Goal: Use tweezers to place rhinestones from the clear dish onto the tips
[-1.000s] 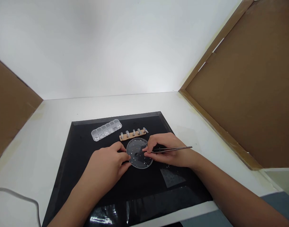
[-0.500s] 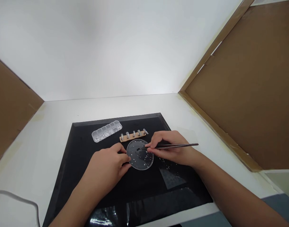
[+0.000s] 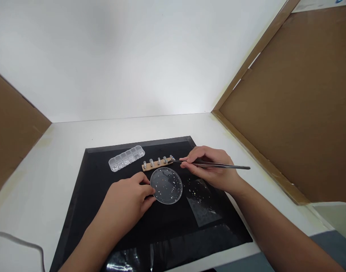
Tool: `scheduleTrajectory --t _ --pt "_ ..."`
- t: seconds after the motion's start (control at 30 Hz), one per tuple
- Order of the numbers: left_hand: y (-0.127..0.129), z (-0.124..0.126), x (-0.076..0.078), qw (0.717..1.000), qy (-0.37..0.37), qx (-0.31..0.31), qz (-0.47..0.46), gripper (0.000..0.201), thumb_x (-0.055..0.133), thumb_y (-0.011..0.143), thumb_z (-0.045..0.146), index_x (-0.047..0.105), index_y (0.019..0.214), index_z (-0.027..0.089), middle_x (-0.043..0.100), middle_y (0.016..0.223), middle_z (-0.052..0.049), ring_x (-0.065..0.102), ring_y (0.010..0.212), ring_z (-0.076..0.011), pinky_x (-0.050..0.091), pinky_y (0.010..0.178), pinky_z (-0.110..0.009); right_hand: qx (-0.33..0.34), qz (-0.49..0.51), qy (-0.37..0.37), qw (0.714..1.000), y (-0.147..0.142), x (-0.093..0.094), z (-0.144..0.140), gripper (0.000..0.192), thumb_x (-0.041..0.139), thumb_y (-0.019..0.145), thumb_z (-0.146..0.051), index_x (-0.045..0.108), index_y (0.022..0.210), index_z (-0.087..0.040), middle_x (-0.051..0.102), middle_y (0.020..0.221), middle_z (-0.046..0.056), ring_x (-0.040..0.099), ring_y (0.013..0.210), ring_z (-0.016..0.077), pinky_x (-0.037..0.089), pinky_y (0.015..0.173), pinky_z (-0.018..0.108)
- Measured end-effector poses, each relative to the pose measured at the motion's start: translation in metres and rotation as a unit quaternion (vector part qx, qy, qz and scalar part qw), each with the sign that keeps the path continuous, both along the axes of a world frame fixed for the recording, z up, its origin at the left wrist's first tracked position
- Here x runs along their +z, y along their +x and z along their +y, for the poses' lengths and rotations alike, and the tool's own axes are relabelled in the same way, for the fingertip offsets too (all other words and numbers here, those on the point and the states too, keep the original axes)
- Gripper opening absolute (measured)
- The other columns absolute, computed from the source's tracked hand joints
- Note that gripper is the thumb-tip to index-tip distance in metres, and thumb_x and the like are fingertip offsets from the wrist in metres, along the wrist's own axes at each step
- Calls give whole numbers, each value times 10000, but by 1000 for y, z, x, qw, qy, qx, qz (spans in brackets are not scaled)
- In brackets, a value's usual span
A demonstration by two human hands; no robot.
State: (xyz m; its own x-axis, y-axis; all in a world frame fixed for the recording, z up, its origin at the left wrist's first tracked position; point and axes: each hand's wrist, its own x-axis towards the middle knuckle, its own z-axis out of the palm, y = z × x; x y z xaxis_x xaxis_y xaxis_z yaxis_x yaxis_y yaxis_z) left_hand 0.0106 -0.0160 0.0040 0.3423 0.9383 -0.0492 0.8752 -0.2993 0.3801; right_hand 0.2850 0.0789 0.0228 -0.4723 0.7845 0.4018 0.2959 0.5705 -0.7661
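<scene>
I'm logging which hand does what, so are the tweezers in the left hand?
No, the right hand holds the tweezers, while the left hand is at the edge of the dish.

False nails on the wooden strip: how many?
5 false nails, in a row along the wooden strip: one at each end, three between. Tweezers at the right end could hide something small.

The L forearm (image 3: 96, 230) runs fr. lower left, its L grip (image 3: 130, 192) w/ back turned up and fingers (image 3: 142, 177) bent, while the R forearm (image 3: 275, 223), also bare, runs fr. lower right, R grip (image 3: 211, 166) slightly farther fwd., fingertips pinched tog.
</scene>
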Motion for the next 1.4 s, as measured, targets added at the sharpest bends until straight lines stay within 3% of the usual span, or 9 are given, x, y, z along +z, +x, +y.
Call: scheduleTrajectory --t 1.0,1.4 --pt "0 1 1 1000 -6 1 -3 168 698 983 329 849 1055 343 754 1191 -4 744 804 -170 524 658 -284 -36 8 -42 998 -4 -9 6 230 846 901 -388 700 900 -210 810 888 47 811 825 200 689 704 301" --pt "0 0 2 1000 -11 4 -10 163 705 982 320 845 1063 340 753 1195 5 743 806 -172 537 679 -299 -35 -7 -10 999 -4 -8 6 193 834 913 -368 723 899 -211 789 899 49 795 823 194 645 656 282"
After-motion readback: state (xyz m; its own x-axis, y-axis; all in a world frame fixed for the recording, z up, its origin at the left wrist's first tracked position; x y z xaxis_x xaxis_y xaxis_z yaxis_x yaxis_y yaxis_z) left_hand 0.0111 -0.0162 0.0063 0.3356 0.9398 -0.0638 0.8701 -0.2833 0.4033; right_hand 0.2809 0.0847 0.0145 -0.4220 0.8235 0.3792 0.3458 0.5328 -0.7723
